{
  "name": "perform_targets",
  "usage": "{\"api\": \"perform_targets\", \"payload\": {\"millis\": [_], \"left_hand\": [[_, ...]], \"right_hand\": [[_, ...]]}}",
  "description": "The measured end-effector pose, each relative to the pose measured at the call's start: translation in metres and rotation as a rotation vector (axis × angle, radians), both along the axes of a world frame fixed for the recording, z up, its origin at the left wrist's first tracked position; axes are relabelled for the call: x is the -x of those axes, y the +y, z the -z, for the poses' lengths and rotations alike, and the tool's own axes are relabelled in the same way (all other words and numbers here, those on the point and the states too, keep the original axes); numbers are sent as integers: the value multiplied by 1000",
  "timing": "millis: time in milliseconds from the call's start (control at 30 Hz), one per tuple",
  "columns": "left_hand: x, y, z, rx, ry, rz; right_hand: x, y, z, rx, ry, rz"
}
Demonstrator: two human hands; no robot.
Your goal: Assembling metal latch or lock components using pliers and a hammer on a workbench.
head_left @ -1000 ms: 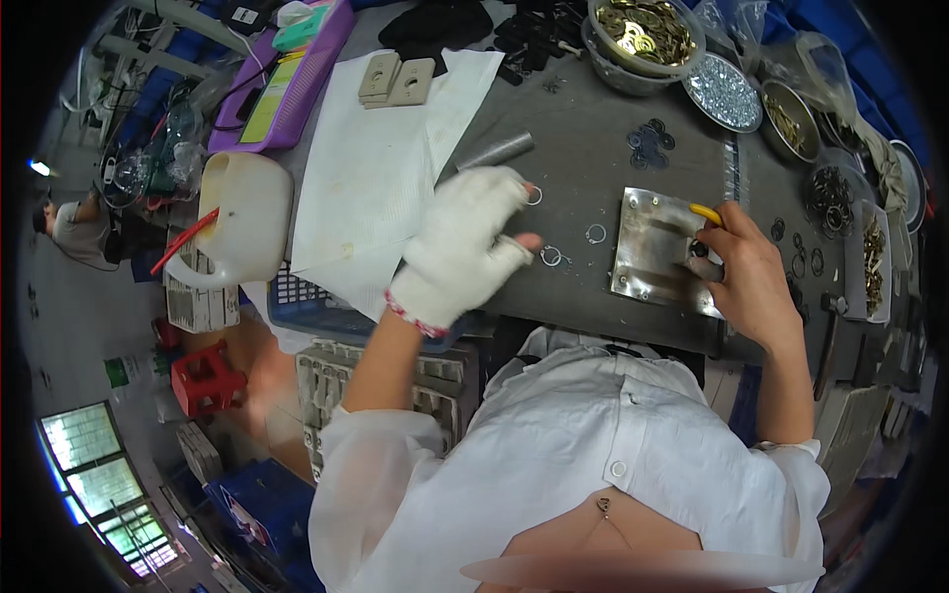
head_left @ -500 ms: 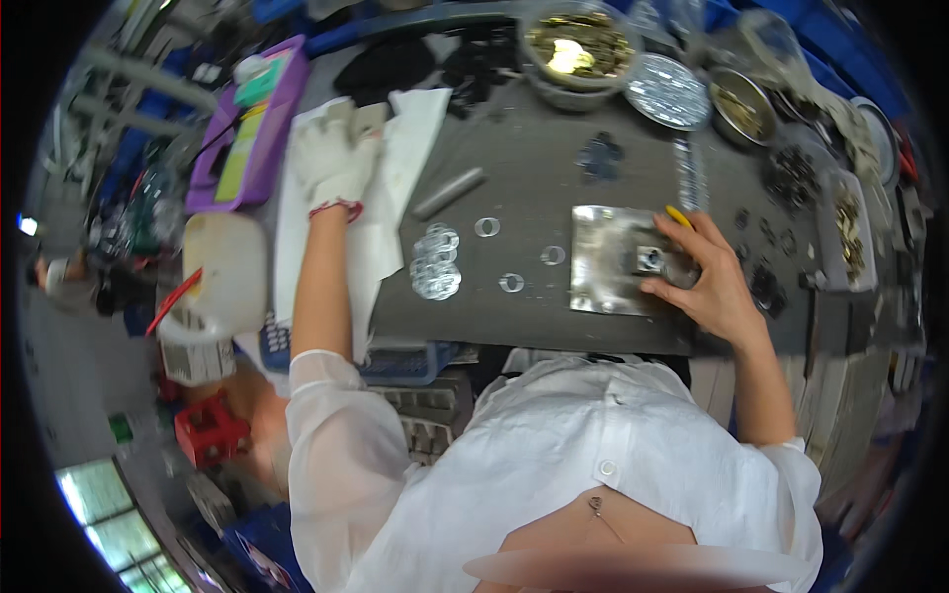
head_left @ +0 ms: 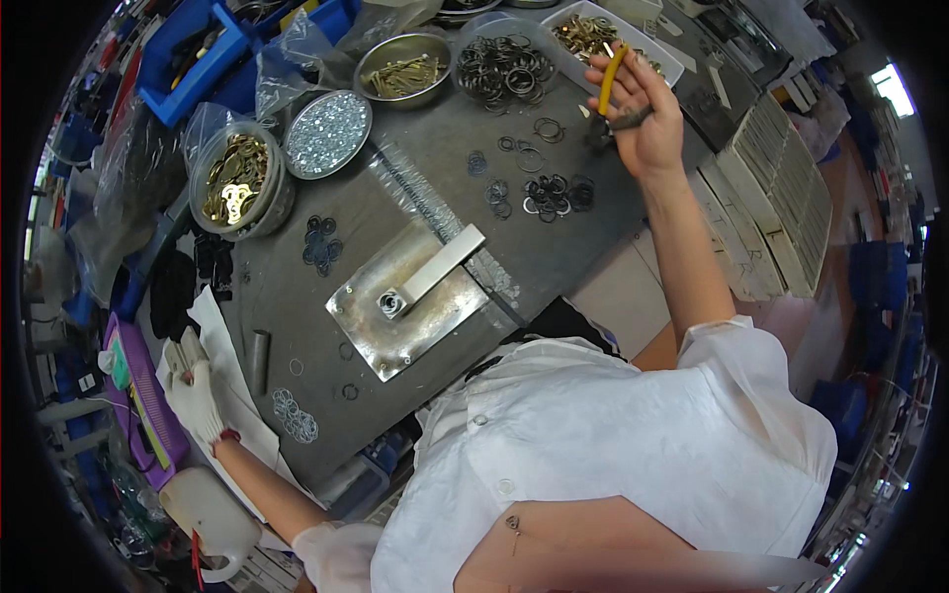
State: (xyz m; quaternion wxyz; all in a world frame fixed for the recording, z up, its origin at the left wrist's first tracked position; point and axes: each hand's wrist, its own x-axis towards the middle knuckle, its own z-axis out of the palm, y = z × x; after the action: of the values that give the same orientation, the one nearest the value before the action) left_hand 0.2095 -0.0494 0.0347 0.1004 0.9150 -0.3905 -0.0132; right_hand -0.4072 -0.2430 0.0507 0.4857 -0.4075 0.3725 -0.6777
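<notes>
My right hand [head_left: 647,124] is raised over the far right of the bench, holding pliers [head_left: 611,81] with yellow handles loosely in its curled fingers. Below it on the bench lie dark rings [head_left: 549,128]. My left hand [head_left: 201,403], in a white knitted glove with a red cuff, rests on white paper [head_left: 237,410] at the left. Its fingers bend around a greyish-beige piece [head_left: 188,348] that I cannot make out. Between the hands lies a shiny metal plate [head_left: 425,336]. On it sits a flat metal bar [head_left: 445,267] with a small round fitting at its near end.
Along the back stand a tub of brass pieces [head_left: 237,178], a plate of small shiny parts [head_left: 328,133], a metal bowl of brass pins [head_left: 405,74] and a tub of dark rings [head_left: 504,59]. Clear rings [head_left: 295,415] and a metal rod [head_left: 260,361] lie near the left hand.
The view has swung to the right. My right hand has left the metal plate and moved to the far right with the pliers, uncovering the bar. My left hand stays on the paper.
</notes>
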Motion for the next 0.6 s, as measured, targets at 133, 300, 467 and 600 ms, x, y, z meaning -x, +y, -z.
{"api": "perform_targets", "payload": {"millis": [133, 300, 467, 600], "left_hand": [[36, 29, 13, 1088, 938, 76], [131, 42, -9, 1298, 1715, 207], [227, 24, -15, 1016, 2122, 492], [306, 15, -8, 539, 1999, 433]], "right_hand": [[-3, -17, 24, 5, -135, -31], [-23, -14, 31, 24, -264, -75], [-20, -11, 45, 41, -70, -248], [-17, 20, 24, 157, -153, -513]]}}
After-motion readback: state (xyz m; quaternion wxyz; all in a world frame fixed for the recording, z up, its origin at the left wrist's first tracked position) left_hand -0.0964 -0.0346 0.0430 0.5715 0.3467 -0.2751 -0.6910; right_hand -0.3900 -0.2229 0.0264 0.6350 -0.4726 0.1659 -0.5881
